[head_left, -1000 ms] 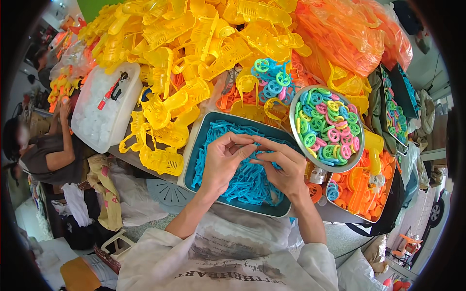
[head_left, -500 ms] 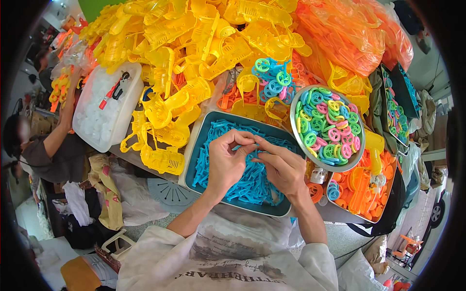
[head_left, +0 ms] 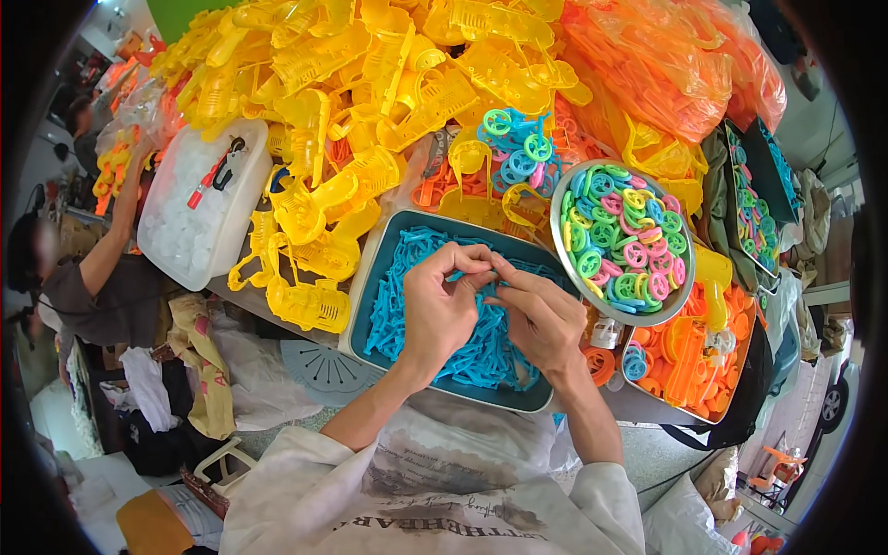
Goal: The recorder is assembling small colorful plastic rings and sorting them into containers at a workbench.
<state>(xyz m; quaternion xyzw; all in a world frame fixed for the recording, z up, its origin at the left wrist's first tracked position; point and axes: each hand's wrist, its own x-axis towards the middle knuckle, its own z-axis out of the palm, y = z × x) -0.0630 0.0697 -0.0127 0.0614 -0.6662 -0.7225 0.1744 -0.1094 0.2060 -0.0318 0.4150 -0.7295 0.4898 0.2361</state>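
My left hand and my right hand meet above a teal tray, fingertips touching. Both are closed in a pinch, thumbs and forefingers together. Whatever they hold is hidden by the fingers or too small to name. Thin blue plastic pieces fill the tray below. To the right of my right hand, a round metal bowl holds small spoked plastic wheels in green, pink, blue and yellow.
Yellow plastic shells are heaped behind and left. A white tub holds translucent pieces and a red-and-black tool. Orange parts fill a right-hand tray, below an orange bag. Another person sits at the left.
My hands stay pinched together over the tray, with only a slight shift of the fingers. The whole view has moved very slightly; nothing else visibly differs.
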